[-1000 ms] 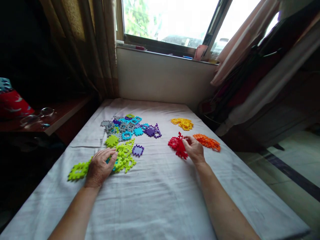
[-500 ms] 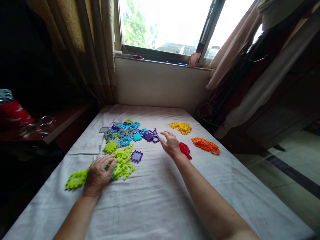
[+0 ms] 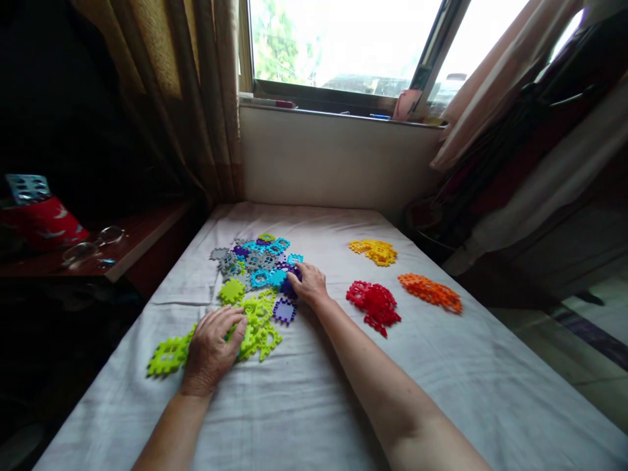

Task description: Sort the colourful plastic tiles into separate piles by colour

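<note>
Single-color piles (image 3: 375, 303) lie apart, frame right; mixed pieces (image 3: 254, 261) remain center-left, finger grip of left hand (image 3: 214, 343) and right hand (image 3: 311, 285) unclear.

Smooth plastic tiles (image 3: 231, 292), creased matt cloth (image 3: 294, 405)

Daylight enters through the sliding window (image 3: 338, 46), mostly blown out to white. The left side sinks into near-black beside the curtain (image 3: 203, 98), soft shadows crease the white cloth (image 3: 275, 418), and the hanging clothes (image 3: 523, 199) at right look blurred and stretched.
</note>
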`<act>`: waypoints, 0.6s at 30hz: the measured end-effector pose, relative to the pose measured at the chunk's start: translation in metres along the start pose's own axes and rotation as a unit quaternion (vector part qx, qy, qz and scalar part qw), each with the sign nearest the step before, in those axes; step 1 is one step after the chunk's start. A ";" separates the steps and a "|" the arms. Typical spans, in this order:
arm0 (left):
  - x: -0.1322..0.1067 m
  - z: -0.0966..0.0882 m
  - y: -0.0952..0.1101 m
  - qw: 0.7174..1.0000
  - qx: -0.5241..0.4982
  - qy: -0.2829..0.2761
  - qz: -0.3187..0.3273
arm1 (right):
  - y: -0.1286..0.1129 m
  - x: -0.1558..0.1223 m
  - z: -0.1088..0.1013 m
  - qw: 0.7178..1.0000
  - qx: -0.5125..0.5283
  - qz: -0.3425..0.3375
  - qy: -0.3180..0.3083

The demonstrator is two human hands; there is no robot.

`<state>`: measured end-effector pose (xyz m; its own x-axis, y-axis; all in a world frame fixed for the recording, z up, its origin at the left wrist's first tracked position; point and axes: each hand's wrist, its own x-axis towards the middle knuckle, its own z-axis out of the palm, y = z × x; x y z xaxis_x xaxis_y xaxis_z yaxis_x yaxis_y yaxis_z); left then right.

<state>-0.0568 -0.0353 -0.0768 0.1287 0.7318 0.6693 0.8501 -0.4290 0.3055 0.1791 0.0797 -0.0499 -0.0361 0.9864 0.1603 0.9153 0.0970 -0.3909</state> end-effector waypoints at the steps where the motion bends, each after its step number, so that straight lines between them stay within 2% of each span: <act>1: 0.000 0.000 0.000 1.000 -0.001 0.001 0.000 | 0.001 -0.010 -0.004 1.000 0.000 -0.003 0.011; 4: 0.001 0.001 -0.001 1.000 0.000 0.010 0.001 | 0.029 -0.046 -0.027 0.996 -0.028 -0.022 0.079; 7: 0.001 0.003 -0.003 1.000 0.000 0.017 0.011 | 0.084 -0.088 -0.051 0.982 -0.085 -0.023 0.167; 9: 0.001 0.004 -0.005 1.000 -0.004 0.018 0.021 | 0.121 -0.109 -0.060 0.976 -0.116 0.011 0.183; 10: 0.001 0.005 -0.005 0.999 -0.006 0.020 0.025 | 0.136 -0.115 -0.062 0.978 -0.126 0.019 0.167; 13: 0.001 0.005 -0.007 0.999 -0.005 0.024 0.031 | 0.158 -0.116 -0.060 0.985 -0.135 0.035 0.106; 15: 0.001 0.004 -0.007 0.999 -0.004 0.027 0.033 | 0.157 -0.103 -0.055 0.988 -0.126 0.037 0.085; 18: 0.000 0.003 -0.007 0.999 -0.002 0.028 0.038 | 0.146 -0.076 -0.047 0.990 -0.108 0.033 0.089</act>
<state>-0.0614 -0.0305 -0.0804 0.1629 0.6665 0.7275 0.8373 -0.4835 0.2554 0.3345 0.0128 -0.0767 0.0798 0.9490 0.3049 0.9784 -0.0160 -0.2062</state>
